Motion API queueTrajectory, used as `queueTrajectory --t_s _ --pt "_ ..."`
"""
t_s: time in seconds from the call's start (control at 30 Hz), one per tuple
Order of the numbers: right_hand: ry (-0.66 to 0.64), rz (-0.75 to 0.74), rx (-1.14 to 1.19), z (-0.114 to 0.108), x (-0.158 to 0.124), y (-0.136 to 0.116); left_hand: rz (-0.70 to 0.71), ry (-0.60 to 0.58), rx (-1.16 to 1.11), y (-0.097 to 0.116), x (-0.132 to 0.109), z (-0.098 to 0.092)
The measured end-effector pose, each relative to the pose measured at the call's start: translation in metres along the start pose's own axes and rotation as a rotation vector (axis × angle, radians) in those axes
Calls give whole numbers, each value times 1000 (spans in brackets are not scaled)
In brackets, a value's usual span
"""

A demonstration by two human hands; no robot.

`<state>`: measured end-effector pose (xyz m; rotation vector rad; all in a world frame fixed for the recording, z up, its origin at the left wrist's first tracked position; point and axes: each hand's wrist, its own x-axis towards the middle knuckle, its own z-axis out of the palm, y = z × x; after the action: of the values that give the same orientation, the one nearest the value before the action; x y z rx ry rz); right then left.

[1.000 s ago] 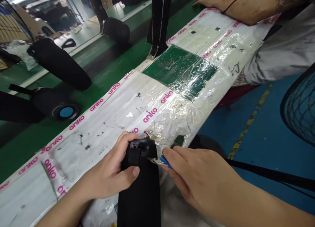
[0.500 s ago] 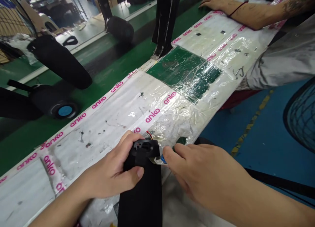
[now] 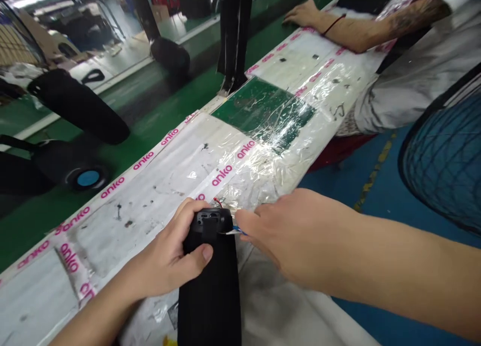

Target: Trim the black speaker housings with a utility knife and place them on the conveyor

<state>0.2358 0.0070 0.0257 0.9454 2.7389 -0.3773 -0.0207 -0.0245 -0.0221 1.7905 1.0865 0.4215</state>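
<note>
1. Gripping the cylinder near its ports, the left hand sits at 8 o'clock from them, half curled: fingers over the far edge, thumb flat along the upper side.
2. Cylinder: located at the bench's near edge, ported end at dial centre, body running to 6 o'clock. From where I stand, I cannot tell what supports it.
3. Right hand: at 3 o'clock, fingers folded tightly around a blue tool. The tool's pale tip points to 9 o'clock, at the cylinder's side just below the ports; contact depth is not visible.
4. Red wire: just past 12 o'clock, projecting beyond the ported end.
5. Bench: runs from 8 to 1 o'clock, white, edged with pink-lettered tape. Green patch: at 1 o'clock, under clear film.
6. Co-worker's forearm: between 1 and 2 o'clock, across the bench's far end.
7. Belt: at 11 o'clock, green. Blue-disc unit: between 9 and 10 o'clock.
8. Fan: between 2 and 3 o'clock.
</note>
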Motion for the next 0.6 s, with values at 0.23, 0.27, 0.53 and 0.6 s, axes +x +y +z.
queueTrajectory --t_s 0.23,0.27,0.53,0.6 --pt "484 389 561 33 -66 22 -217 104 16 13 -14 -10" --pt "504 440 721 41 -66 16 -264 108 8 15 -13 -8" --pt "501 611 1355 91 -21 -37 -125 274 -124 -6 4 0" --pt "487 641 1407 92 -21 -28 -134 170 -152 -12 6 -5"
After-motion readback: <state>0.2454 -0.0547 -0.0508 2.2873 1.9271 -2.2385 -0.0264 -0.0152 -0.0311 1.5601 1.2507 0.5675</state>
